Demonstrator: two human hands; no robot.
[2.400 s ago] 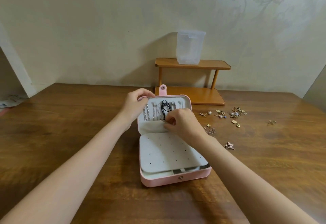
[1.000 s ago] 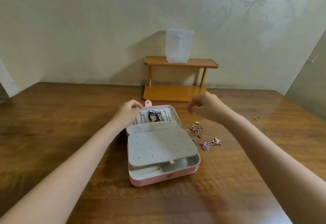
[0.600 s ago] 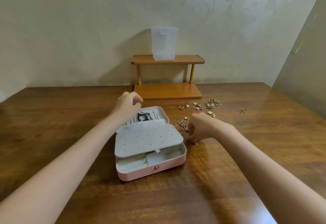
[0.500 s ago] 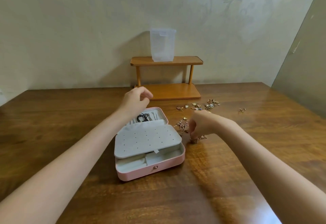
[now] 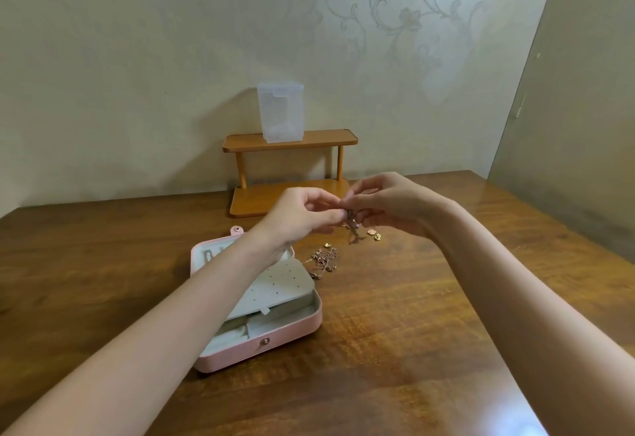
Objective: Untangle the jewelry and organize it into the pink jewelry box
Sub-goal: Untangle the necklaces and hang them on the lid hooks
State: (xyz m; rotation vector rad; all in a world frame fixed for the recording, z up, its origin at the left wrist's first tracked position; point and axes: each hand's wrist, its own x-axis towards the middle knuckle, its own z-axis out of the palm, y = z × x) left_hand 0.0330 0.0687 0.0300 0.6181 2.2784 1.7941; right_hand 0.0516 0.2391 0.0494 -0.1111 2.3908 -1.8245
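The pink jewelry box (image 5: 275, 341) lies open on the wooden table, its grey perforated earring panel (image 5: 275, 286) folded forward; my left forearm hides much of it. Above the table to its right, my left hand (image 5: 302, 214) and my right hand (image 5: 388, 203) meet, both pinching a tangled rose-gold chain (image 5: 352, 229) that dangles between the fingertips. A heap of tangled chains (image 5: 323, 260) lies beside the box. Two small gold pieces (image 5: 374, 234) sit under my right hand.
A two-tier wooden shelf (image 5: 292, 167) stands against the wall behind my hands, with a translucent plastic container (image 5: 281, 112) on top. The table (image 5: 395, 332) ends at a wall on the right.
My right hand picked a tangled chain off the table and lifted it. My left hand left the box lid and came across to pinch the same chain.
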